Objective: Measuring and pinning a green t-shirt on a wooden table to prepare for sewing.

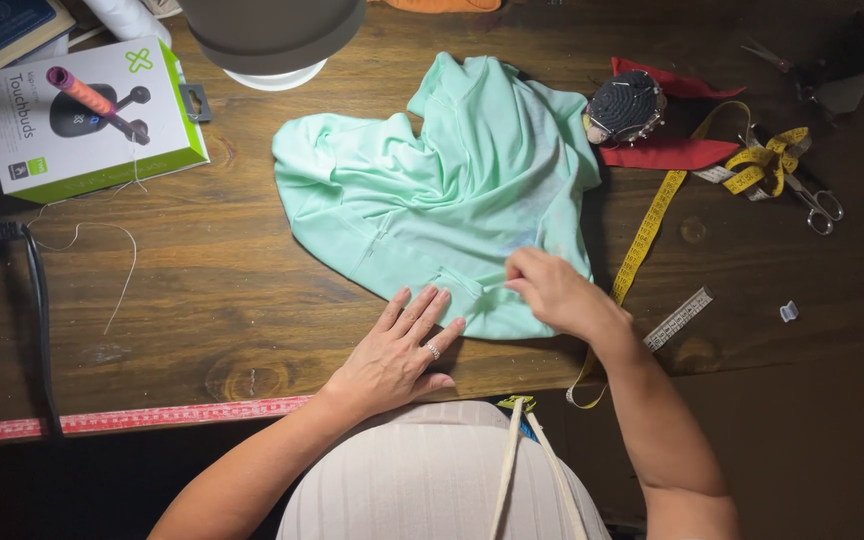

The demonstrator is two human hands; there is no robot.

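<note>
**Mint garment on table, both hands at its near hem**

Garment (442, 190): pale mint-green fabric, soft, knit-looking, crumpled w/ deep folds thru the middle. Lies mid-table on the dark wood table (212, 300), spread from centre toward the right; near edge sits close to the table's front edge. Faint greyish shading on its right part. A small fold or tab shows at the near hem, betw. the two hands.

Left hand (397, 350): open, flat, palm down, fingers spread and stretched fwd. Fingertips touch the garment's near hem; palm rests on bare wood. Ring on one finger. Holds nothing.

Right hand (552, 290): fingers curled in, pinched shut on the fabric at the near hem, right of the left hand. Whether sth thin like a needle is in the pinch – can't tell, too small.

Around: yellow tape measure (652, 220) runs down the right side of the garment and over the table edge, bunched up farther right. Dark pincushion (625, 105) just beside the garment's upper right, on red cloth (667, 150). Scissors (817, 205) near the bunched tape. White-and-green box (82, 125) at far left w/ a purple-orange spool (92, 98) on it; loose thread (102, 260) trails below. Red ruler (132, 418) along the front edge, left. Lamp shade (272, 35) at top centre. Black cable (37, 300) at left.
</note>
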